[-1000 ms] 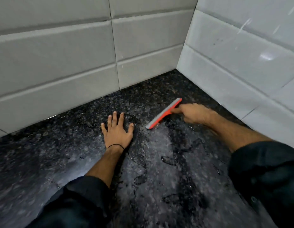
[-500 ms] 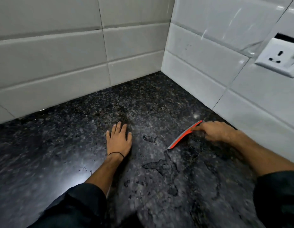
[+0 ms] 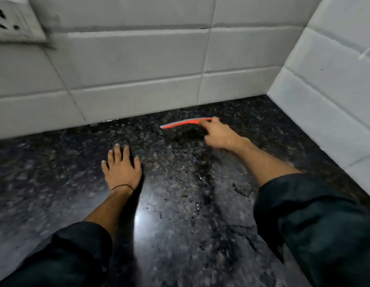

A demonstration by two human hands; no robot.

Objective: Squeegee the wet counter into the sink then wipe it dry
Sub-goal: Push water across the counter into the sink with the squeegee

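Note:
The dark speckled granite counter (image 3: 180, 224) fills the lower view, with water streaks and droplets in its middle and right. My right hand (image 3: 219, 135) grips an orange squeegee with a grey blade (image 3: 184, 123), held low over the counter close to the back wall. The blade runs nearly parallel to that wall. My left hand (image 3: 122, 166) lies flat on the counter with fingers spread, to the left of and nearer than the squeegee. It holds nothing. No sink is in view.
White tiled walls meet in a corner at the back right (image 3: 269, 94). A white electrical socket (image 3: 12, 19) sits on the back wall at the upper left. Dark sleeves cover both forearms.
The view has swung right to left, so the corner now sits at the far right. My right hand has carried the squeegee toward the back wall and turned it parallel to it. My left hand stays planted.

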